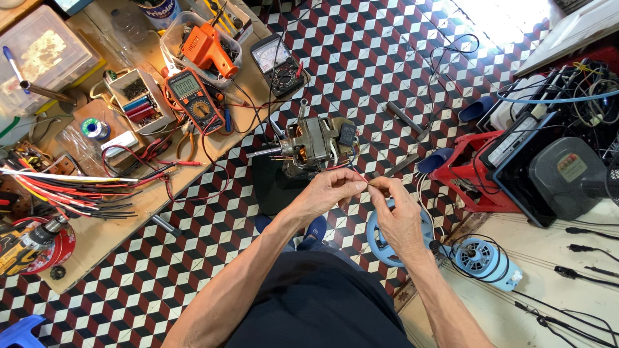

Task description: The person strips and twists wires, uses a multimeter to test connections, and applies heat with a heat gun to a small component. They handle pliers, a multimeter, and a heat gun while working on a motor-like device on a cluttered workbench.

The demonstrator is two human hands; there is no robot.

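Wire (pixel 358 175), thin and red, runs from the motor (pixel 316 145) at twelve o'clock down to my fingertips. My left hand (pixel 329 191) and right hand (pixel 400 216) both pinch its end, left nearer the motor. At ten o'clock, on the surface (pixel 122 212), sit an orange-cased multimeter (pixel 193 98) and a dark dial meter (pixel 277 63).

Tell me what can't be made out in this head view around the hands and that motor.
- Wire ends pinched between the left hand and right hand: too thin, and the fingertips cover them.
- Underside of the motor: hidden by its own body and the dark stand.
- Blue fan part: partly behind the right hand.
- Digital multimeter screen: too small to read.
- Drill: cut off by the left edge.
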